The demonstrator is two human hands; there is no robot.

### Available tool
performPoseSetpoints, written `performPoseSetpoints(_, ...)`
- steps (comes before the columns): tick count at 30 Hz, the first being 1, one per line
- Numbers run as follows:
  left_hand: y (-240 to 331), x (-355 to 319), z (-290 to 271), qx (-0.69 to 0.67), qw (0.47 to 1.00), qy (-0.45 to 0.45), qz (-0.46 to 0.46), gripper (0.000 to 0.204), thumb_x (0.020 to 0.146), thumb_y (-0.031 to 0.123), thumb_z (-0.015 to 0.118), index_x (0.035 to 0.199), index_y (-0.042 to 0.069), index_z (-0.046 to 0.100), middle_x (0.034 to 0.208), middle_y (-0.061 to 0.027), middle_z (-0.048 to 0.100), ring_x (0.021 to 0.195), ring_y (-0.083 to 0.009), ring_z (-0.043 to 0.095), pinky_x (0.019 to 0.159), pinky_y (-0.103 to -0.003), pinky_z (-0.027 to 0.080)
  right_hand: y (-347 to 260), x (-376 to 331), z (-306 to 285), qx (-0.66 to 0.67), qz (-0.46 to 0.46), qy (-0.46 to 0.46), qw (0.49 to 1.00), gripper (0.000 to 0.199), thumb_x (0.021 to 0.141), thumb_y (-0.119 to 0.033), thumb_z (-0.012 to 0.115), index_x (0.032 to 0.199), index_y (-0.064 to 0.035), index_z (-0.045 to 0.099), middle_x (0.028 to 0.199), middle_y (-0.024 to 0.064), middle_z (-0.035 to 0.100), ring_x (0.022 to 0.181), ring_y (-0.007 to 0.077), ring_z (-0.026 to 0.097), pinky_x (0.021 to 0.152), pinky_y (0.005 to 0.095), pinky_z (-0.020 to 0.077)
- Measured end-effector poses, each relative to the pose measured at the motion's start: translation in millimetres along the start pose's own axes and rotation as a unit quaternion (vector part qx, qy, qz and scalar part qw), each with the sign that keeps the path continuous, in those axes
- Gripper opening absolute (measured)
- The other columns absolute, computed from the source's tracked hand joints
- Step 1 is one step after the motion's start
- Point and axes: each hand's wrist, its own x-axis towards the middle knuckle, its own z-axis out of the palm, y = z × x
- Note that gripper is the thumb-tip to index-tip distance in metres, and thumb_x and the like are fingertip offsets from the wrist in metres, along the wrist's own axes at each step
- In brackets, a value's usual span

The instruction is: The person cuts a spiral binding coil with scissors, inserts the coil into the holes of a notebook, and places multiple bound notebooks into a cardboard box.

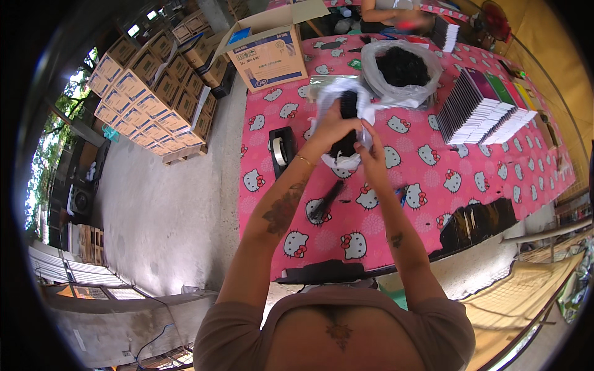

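Observation:
Over the table, both my hands work at a white plastic bag (365,111) with a bundle of thin black strips (348,105) in its mouth. My left hand (334,128) is closed around the bundle, its thumb reaching across to the right. With bent fingers, my right hand (372,151) pinches the bag's near right side. Motion blurs the bag's far end. Closer to me lies a small loose bunch of black strips (325,204) on the pink patterned tablecloth (322,247). Beyond my hands, a large clear bag (375,77) holds a heap of similar black strips (402,67).
A black tape dispenser (281,153) sits left of my forearm. Stacked notebooks (473,108) stand at the right. An open cardboard box (269,62) occupies the far left corner. Another person's arm (377,15) shows across the table. Stacked cartons (154,99) rest on a pallet.

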Motion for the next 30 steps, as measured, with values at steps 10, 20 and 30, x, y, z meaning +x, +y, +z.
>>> performPoseSetpoints(10, 17.2, -131.5, -7.6, -0.016, 0.898, -0.360, -0.250, 0.033, 0.078, 0.026, 0.072, 0.100, 0.004, 0.062, 0.083, -0.0057, 0.066, 0.067, -0.0144, 0.064, 0.058, -0.030, 0.054, -9.4, -49.1, -67.9, -0.276, -0.162, 0.156, 0.934, 0.057, 0.081, 0.006, 0.061, 0.137, -0.0041, 0.053, 0.130, 0.0230, 0.050, 0.111, 0.0371, 0.056, 0.095, 0.0390, 0.0457)
performPoseSetpoints(20, 33.8, -207.3, -1.5, -0.325, 0.930, -0.133, -0.107, 0.045, 0.076, 0.007, 0.065, 0.120, 0.002, 0.054, 0.096, -0.0062, 0.061, 0.085, -0.0206, 0.062, 0.079, -0.034, 0.049, 0.4, -54.4, -158.2, -0.492, 0.076, 0.297, 0.815, 0.064, 0.088, -0.030, 0.066, 0.145, -0.0091, 0.045, 0.137, 0.0278, 0.045, 0.122, 0.0451, 0.050, 0.105, 0.0458, 0.0404)
performPoseSetpoints(30, 41.8, -212.0, 29.6, -0.282, 0.949, -0.139, -0.028, 0.057, 0.076, 0.005, 0.063, 0.131, 0.001, 0.050, 0.096, -0.0069, 0.060, 0.084, -0.0204, 0.061, 0.080, -0.034, 0.047, -12.3, -85.8, -156.6, -0.476, -0.013, 0.408, 0.779, 0.053, 0.095, -0.039, 0.059, 0.141, -0.0134, 0.049, 0.149, 0.0241, 0.032, 0.137, 0.0448, 0.034, 0.110, 0.0484, 0.0318)
